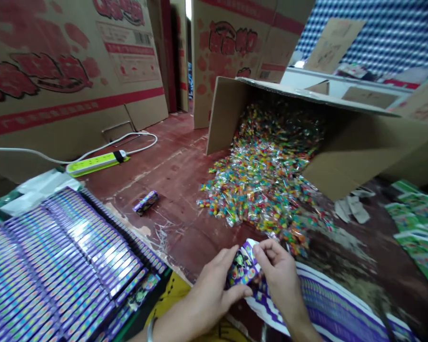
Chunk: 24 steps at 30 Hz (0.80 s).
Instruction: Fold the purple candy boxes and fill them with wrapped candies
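Carefully, the left grip [214, 287] held a small purple box [241, 267] by its sides, while the right grip [281, 275] pinched a white flap [250, 242] at its top. That box was between the two, near the front of the red-brown bench [178, 178]. It had its shape, but its top did not look shut, so I guessed it was only part done. I couldn't tell if it had candy inside. Just beside the right grip lay a curved pile of flat purple sheets [337, 301], which looked like boxes not yet folded. Farther out, a big heap of candy bags [258, 175] spilled from a large carton [223, 111] tipped on its side, so lots was left. One lone purple box [146, 202] lay apart. To the left, many purple boxes [82, 232] sat in neat rows, and those looked done.
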Available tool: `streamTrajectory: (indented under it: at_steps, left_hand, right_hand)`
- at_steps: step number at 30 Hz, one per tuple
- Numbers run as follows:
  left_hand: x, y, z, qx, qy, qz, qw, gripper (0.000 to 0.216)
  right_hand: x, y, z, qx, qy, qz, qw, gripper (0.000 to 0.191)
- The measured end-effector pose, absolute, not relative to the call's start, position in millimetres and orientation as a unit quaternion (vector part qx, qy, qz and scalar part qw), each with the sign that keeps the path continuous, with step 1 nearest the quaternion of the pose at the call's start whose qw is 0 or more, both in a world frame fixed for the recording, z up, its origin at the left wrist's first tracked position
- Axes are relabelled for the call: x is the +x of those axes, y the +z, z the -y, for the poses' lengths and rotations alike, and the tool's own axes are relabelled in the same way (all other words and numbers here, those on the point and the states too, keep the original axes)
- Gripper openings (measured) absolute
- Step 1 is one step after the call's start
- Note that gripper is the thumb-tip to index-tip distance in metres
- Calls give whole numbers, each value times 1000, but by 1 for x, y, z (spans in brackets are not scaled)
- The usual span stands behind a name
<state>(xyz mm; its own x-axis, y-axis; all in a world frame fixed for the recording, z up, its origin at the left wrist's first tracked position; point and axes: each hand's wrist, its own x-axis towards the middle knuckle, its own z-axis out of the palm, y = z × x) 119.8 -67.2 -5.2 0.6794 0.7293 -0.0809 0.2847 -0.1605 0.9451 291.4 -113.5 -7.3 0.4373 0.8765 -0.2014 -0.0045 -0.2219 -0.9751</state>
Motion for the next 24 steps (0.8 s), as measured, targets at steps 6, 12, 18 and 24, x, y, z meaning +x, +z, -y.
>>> streamTrajectory:
  at_steps: [6, 12, 18, 24]
  left_hand:
    - [123, -13, 63, 611, 227, -273, 707, 61]
    - [115, -5, 51, 434, 160, -154, 873, 55]
    - [109, -9, 53, 472, 137, -204, 847, 39]
    - [118, -24, 58, 461, 307, -312, 772, 25]
  right_hand:
    - [289, -7, 121, -619, 433, 419, 504, 33]
    - [301, 7, 129, -566, 522, 495, 403, 20]
    - [313, 19, 121, -537, 648, 467, 272, 14]
    - [294, -5, 119, -628, 423, 449, 474, 24]
